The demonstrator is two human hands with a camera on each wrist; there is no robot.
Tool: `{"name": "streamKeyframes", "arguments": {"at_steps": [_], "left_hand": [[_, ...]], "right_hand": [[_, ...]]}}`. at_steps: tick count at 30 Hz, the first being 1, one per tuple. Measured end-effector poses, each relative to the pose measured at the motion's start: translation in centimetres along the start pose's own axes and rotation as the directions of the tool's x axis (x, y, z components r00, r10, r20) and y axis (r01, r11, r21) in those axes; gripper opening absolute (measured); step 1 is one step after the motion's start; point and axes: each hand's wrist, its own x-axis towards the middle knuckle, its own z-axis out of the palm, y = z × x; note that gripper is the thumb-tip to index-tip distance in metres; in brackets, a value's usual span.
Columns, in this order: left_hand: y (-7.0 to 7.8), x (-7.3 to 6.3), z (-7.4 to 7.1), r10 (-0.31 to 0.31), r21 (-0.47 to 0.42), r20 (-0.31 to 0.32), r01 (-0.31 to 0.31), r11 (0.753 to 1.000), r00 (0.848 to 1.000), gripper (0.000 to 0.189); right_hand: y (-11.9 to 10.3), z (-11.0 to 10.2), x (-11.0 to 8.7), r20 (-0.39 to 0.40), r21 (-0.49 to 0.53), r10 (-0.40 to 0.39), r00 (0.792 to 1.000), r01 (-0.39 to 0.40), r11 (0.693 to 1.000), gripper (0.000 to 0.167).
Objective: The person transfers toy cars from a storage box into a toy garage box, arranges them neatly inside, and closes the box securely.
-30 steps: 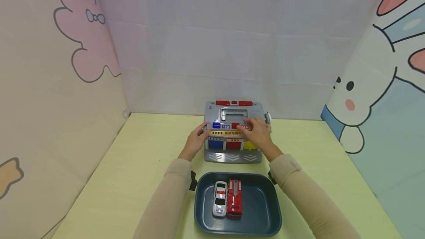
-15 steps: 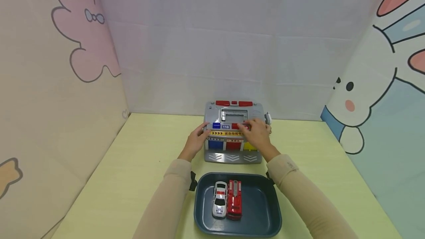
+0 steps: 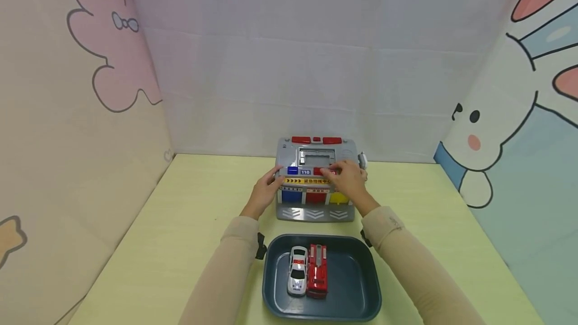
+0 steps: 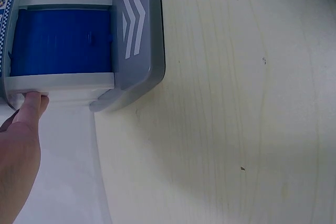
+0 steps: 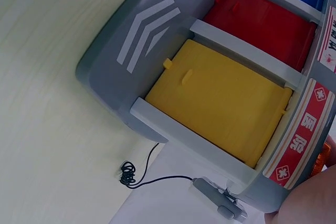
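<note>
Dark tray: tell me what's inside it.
The dark tray holds a silver-white toy car and a red toy truck, side by side. Whatever lies directly under them is covered, so I can't see it.

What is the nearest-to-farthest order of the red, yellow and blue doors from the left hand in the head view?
1. Blue door, left end of the toy station, by the left hand.
2. Red door, in the middle.
3. Yellow door, at the right end.

The right hand (image 5: 311,201) touches the grey toy (image 5: 249,51) near its yellow door (image 5: 220,100), a black cord (image 5: 127,174) coiled alongside
</note>
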Motion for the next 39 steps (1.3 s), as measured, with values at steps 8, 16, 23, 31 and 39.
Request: {"name": "streamKeyframes", "arguments": {"at_steps": [8, 16, 23, 31, 39], "left_hand": [[0.18, 0.21, -0.14, -0.011, -0.008, -0.009, 0.011, 1.000, 1.000, 0.047], [-0.11, 0.44, -0.25, -0.008, -0.013, -0.016, 0.008, 1.000, 1.000, 0.048], [-0.25, 0.55, -0.18, 0.006, -0.001, -0.021, -0.007, 1.000, 1.000, 0.049], [-0.26, 0.30, -0.05, -0.006, -0.015, -0.012, 0.005, 1.000, 1.000, 0.048], [-0.17, 0.35, 0.16, -0.016, -0.007, -0.014, 0.016, 1.000, 1.000, 0.049]], "right_hand": [[-0.43, -0.30, 0.13, 0.005, 0.035, 0.022, 1.000, -0.022, 0.999, 0.045], [-0.92, -0.23, -0.08, -0.006, 0.040, 0.028, 1.000, -0.028, 0.999, 0.045], [-0.65, -0.05, -0.17, -0.020, 0.023, -0.028, 0.999, 0.029, 0.999, 0.045], [-0.37, -0.07, -0.58, -0.019, 0.036, -0.044, 0.999, 0.044, 0.998, 0.043], [-0.02, -0.37, -0.68, -0.025, 0.071, -0.031, 0.999, 0.033, 0.997, 0.051]]}}
